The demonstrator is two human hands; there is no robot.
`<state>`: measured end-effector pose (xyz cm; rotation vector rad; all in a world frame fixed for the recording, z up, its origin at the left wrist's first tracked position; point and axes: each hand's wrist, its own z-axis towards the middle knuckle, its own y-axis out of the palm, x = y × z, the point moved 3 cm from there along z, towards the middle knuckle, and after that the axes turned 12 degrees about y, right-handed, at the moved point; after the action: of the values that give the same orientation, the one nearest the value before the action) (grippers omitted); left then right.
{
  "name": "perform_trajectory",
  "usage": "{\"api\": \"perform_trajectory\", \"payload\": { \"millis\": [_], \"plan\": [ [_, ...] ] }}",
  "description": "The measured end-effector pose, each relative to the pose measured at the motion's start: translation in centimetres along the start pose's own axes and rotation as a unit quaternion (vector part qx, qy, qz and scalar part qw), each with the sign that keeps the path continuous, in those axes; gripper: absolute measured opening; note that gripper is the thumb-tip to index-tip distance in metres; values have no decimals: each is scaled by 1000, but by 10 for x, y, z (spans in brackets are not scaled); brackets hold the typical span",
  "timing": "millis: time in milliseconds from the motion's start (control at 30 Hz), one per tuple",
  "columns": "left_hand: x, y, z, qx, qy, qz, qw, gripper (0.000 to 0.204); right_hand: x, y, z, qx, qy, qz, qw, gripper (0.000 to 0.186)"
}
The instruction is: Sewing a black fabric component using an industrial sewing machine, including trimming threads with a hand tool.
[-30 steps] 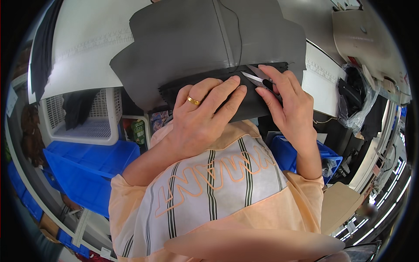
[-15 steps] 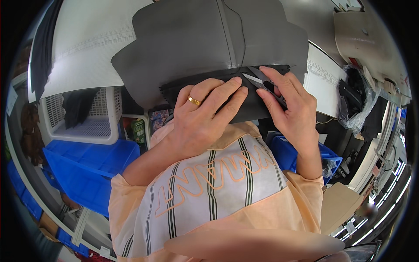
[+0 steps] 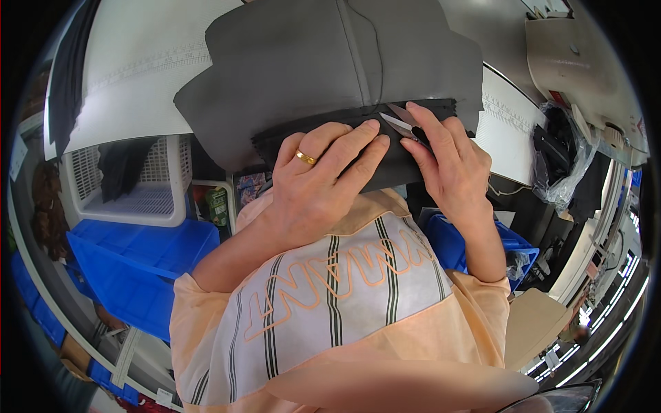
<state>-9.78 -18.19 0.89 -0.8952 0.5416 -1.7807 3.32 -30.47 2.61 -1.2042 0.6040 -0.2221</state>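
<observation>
A large dark grey fabric piece (image 3: 289, 62) with a centre seam lies over the worktop, a loose dark thread (image 3: 380, 58) trailing along that seam. Its near edge meets a folded black fabric strip (image 3: 272, 141). My left hand (image 3: 313, 172), a gold ring on one finger, grips this black strip with index finger and thumb close together; the strip hides its other fingertips. In my right hand (image 3: 454, 162) are small thread snips (image 3: 399, 124), their blades apart and pointing toward my left fingertips, just beside the end of the seam.
A white plastic basket (image 3: 175, 182) with dark cloth stands left, above a blue bin (image 3: 144, 268). Another blue bin (image 3: 441, 234) is under my right arm. A clear bag (image 3: 582, 155) with black items hangs right, below a beige machine (image 3: 578, 62). Ruler markings run along the white worktop (image 3: 138, 41).
My right hand has shifted slightly left with the snips, and their blades stand a little farther apart. The left hand and fabric have barely moved.
</observation>
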Motion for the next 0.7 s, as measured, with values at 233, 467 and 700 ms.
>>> {"api": "perform_trajectory", "payload": {
  "millis": [233, 467, 700],
  "plan": [
    [-1, 0, 1, 11, 24, 9, 1000, 34, -1, 2, 3, 31, -33, 6, 999, 42],
    [-2, 0, 0, -10, -6, -6, 1000, 38, 4, -9, 7, -34, 61, 121, 990, 37],
    [-3, 2, -2, 6, 30, 10, 999, 35, 2, -7, 7, -40, 51, 87, 994, 37]
  ]
}}
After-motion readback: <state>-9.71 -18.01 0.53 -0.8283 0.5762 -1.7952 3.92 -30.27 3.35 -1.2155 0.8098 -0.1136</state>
